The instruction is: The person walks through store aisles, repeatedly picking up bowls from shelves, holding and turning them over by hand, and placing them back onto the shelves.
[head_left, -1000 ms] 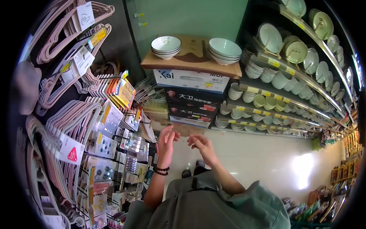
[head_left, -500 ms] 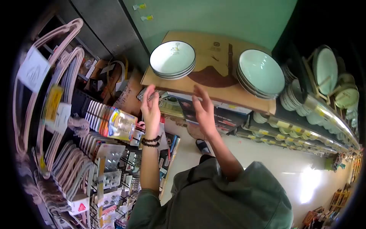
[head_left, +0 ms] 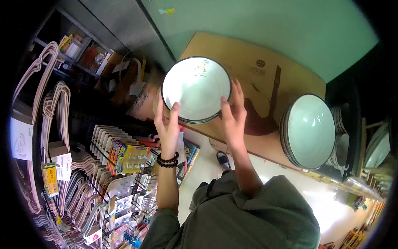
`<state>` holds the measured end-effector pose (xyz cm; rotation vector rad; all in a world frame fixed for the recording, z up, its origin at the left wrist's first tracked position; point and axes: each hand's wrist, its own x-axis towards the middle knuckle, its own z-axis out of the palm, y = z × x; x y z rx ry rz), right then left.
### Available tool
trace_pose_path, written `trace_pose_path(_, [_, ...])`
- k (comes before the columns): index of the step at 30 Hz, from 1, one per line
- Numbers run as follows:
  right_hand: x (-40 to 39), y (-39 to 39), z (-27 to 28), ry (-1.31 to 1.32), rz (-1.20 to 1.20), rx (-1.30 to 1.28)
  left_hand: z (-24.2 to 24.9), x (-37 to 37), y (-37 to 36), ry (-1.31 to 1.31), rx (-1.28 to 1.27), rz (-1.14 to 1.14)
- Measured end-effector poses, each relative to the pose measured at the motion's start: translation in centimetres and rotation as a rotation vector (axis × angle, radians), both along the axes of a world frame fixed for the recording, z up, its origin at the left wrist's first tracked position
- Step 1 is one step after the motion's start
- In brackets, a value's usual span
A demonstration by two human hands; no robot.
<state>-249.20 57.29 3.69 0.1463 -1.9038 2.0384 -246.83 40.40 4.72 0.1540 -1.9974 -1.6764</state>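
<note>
A stack of white bowls (head_left: 196, 89) with dark rims is held between both hands above the front left part of a cardboard box (head_left: 248, 50). My left hand (head_left: 168, 124), with dark beads at the wrist, grips the stack's lower left side, thumb over the rim. On the lower right side my right hand (head_left: 233, 116) grips it, thumb at the rim and fingers along the outside. A second stack of bowls (head_left: 311, 130) rests at the right end of the box.
Hangers (head_left: 62, 112) and hooked packages (head_left: 132, 157) fill the left side. More bowls (head_left: 340, 151) and plates (head_left: 379, 147) stand on racks at the right. Behind the box is a green wall (head_left: 265, 25). A shoe (head_left: 222, 157) shows on the floor.
Both hands have reached forward and taken hold of the left bowl stack, which now appears larger and closer. The view has shifted, with the right stack lower in it.
</note>
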Motion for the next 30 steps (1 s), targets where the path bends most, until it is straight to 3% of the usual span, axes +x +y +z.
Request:
trace_pose_path(2, [-0.2,0.1,0.1,0.051,0.028,-0.039,0.6,0.4,0.3,0.009,-0.041,0.030])
trace_pose_path(5, [1.0,-0.4,3.5,0.000,0.132,-0.357,3.3,2.0,1.3,0.033,0.001,-0.022])
trace_pose_path(9, [2.6,-0.4,4.8,0.175,0.267,-0.327,5.2,5.9,1.5,0.146,0.016,-0.069])
trace_pose_path(11, [4.2,-0.5,4.7,0.113,0.365,-0.418,5.7,9.0,1.3,0.170,0.069,-0.067])
trace_pose_path(13, [6.6,-0.6,4.9,0.050,0.451,-0.440,4.6,13.2,1.1,0.244,0.100,-0.069])
trace_pose_path(16, [10.0,-0.9,3.0,0.179,0.554,-0.315,1.5,20.7,1.3,0.323,0.299,-0.064])
trace_pose_path(18, [13.8,-3.3,2.7,0.136,0.625,-0.451,-0.8,25.4,2.0,0.326,0.422,0.019])
trace_pose_path(21, [18.6,-1.7,-4.1,-0.522,0.951,-0.663,-3.9,32.3,2.9,0.293,0.472,0.208])
trace_pose_path(25, [25.6,-5.6,-2.9,-0.737,1.190,-0.621,-5.6,42.4,5.1,0.309,0.517,0.412])
trace_pose_path(27, [29.5,-6.7,-5.0,-0.770,1.326,-0.423,-5.3,47.7,5.9,0.271,0.569,0.551])
trace_pose_path(29, [32.6,-7.9,-8.6,-1.121,1.456,-0.494,-6.7,52.3,7.4,0.354,0.582,0.631])
trace_pose_path(30, [35.1,-8.3,-7.3,-1.131,1.577,-0.445,-7.6,54.5,8.1,0.400,0.611,0.715])
